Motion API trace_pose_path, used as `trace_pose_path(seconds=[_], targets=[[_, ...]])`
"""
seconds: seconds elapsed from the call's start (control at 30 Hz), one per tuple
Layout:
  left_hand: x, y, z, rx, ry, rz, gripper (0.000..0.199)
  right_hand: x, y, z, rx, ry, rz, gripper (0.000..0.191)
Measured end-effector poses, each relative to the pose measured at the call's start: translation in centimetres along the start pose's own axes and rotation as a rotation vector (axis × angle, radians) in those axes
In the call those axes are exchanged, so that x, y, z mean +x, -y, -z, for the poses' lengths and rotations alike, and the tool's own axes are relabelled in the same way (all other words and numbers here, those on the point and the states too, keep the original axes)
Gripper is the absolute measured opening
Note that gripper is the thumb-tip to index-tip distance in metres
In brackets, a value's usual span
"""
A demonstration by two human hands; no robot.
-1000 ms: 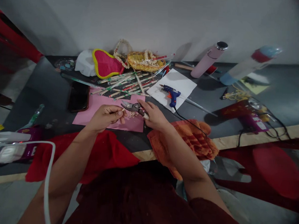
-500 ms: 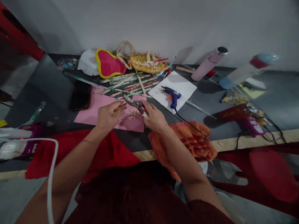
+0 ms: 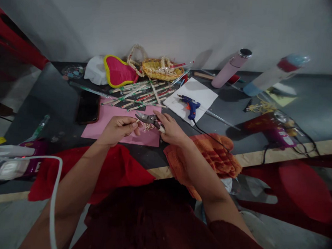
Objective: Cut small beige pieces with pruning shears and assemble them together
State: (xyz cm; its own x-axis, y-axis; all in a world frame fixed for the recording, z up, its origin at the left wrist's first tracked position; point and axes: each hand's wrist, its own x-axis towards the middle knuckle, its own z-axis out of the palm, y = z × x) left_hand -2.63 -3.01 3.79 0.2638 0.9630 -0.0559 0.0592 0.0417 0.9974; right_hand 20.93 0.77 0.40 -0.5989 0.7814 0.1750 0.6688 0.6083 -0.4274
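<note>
Grey pruning shears (image 3: 149, 119) are gripped by my right hand (image 3: 170, 127), their blades pointing left. Fingers of my left hand (image 3: 118, 129) pinch a thin, pale stick (image 3: 137, 121) close to the blade tips. Below the shears, a small heap of cut pale pieces (image 3: 148, 127) lies on the pink paper (image 3: 91, 131). Behind both hands, several wooden sticks in printed wrappers (image 3: 145, 94) are strewn across the table.
A blue glue gun (image 3: 192, 108) rests on white paper (image 3: 209, 92). A phone (image 3: 88, 107) lies left, a yellow basket (image 3: 157, 74) stands behind. Nearer are a red cloth (image 3: 116, 174) and an orange towel (image 3: 217, 153). A pink flask (image 3: 227, 72) stands back right.
My left hand has turned, its fingers now more stretched out around the stick and a little lower. My right hand still holds the shears, at almost the same place.
</note>
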Motion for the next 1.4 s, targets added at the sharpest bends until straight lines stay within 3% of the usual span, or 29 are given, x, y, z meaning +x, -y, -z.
trace_pose_path(seconds=[0.17, 0.33, 0.43, 0.53, 0.63, 0.7, 0.8, 0.9, 1.1, 1.27, 1.4], targets=[[-0.2, -0.6, 0.3, -0.175, 0.12, 0.174, 0.027, -0.1, -0.1, 0.1, -0.029, -0.012, 0.044, 0.08], [-0.2, -0.7, 0.3, -0.215, 0.099, 0.194, 0.026, -0.2, 0.7, 0.6, -0.073, 0.002, 0.002, 0.067], [0.1, -0.4, -0.2, -0.103, -0.017, 0.124, 0.027, -0.3, 1.2, 0.6, -0.11, 0.019, -0.09, 0.057], [0.3, 0.0, -0.9, 0.221, -0.203, -0.051, 0.025, -0.3, 1.4, 0.3, -0.119, 0.032, -0.159, 0.052], [0.3, 0.3, -1.3, 0.532, -0.366, -0.2, 0.023, -0.1, 1.4, -0.1, -0.077, 0.005, -0.158, 0.056], [0.1, 0.3, -1.4, 0.626, -0.405, -0.236, 0.024, 0.1, 1.2, -0.3, -0.063, -0.02, -0.137, 0.063], [0.0, 0.1, -1.3, 0.607, -0.335, -0.242, 0.024, 0.1, 0.7, -0.4, -0.072, -0.017, -0.105, 0.07], [0.0, 0.0, -1.0, 0.442, -0.224, -0.2, 0.023, 0.1, 0.2, -0.2, -0.068, 0.015, -0.068, 0.074], [-0.1, -0.1, -0.1, -0.083, 0.071, 0.078, 0.025, 0.0, -0.2, 0.3, -0.069, 0.015, 0.004, 0.081], [-0.1, -0.4, 0.1, -0.211, 0.067, 0.167, 0.026, 0.0, 0.5, 0.5, -0.1, 0.01, -0.012, 0.072], [0.1, -0.4, -0.2, -0.167, -0.008, 0.15, 0.028, -0.2, 1.2, 0.5, -0.104, 0.017, -0.071, 0.059]])
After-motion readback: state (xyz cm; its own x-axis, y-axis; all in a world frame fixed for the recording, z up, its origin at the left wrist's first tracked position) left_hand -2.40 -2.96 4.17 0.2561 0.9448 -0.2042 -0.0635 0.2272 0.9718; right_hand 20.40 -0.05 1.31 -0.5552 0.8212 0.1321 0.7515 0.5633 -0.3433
